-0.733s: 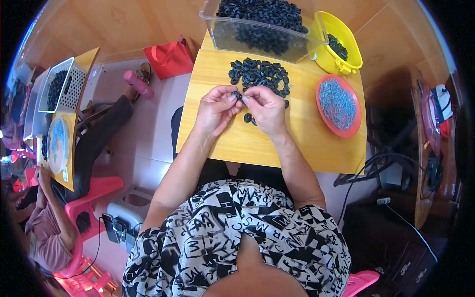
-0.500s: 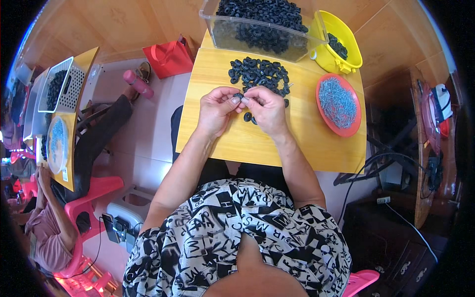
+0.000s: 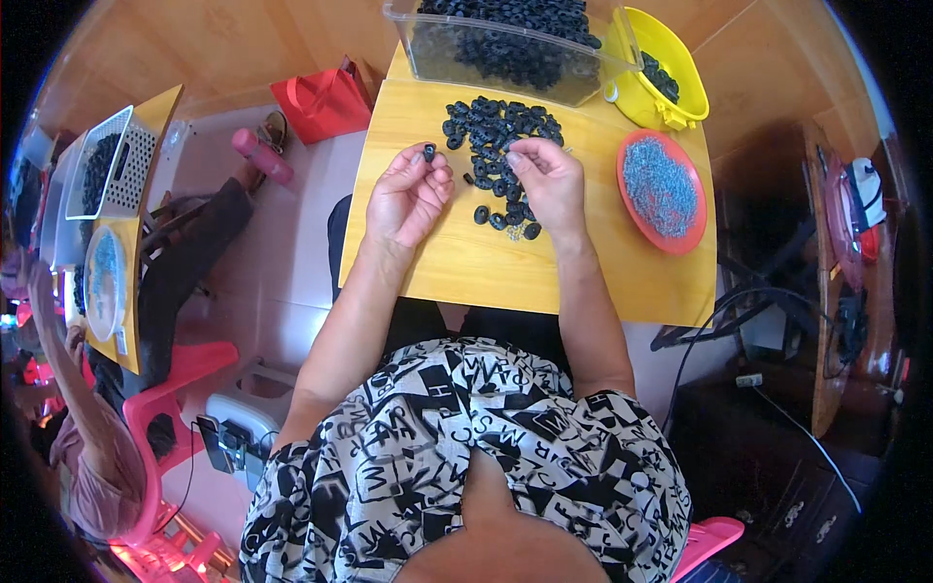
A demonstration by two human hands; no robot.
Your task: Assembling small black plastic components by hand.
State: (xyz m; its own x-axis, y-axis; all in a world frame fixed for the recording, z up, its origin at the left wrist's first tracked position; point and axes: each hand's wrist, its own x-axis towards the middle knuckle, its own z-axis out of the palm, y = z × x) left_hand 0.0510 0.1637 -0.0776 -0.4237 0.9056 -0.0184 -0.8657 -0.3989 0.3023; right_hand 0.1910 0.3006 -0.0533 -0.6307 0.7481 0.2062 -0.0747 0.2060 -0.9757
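My left hand [image 3: 408, 199] is raised over the table's left part, thumb and forefinger pinching a small black plastic part [image 3: 429, 153]; its other fingers are curled. My right hand [image 3: 551, 185] is over the right edge of a loose pile of black parts [image 3: 496, 124], thumb and forefinger together. Whatever may lie between those fingertips is too small to make out. Between my hands, several rounded black parts [image 3: 481, 215] lie on the yellow tabletop [image 3: 437, 262], beside a little cluster of tiny silvery pieces [image 3: 516, 233].
A clear bin [image 3: 505, 73] full of black parts stands at the table's far edge, beside a yellow tub [image 3: 671, 73]. To the right lies a red dish [image 3: 698, 228] of tiny bluish-grey pieces. At left, a co-worker sits at another table with a white basket [image 3: 141, 165].
My hands were together over the table and have now parted. The left moved left and up with the black part; the right moved right and up to the pile.
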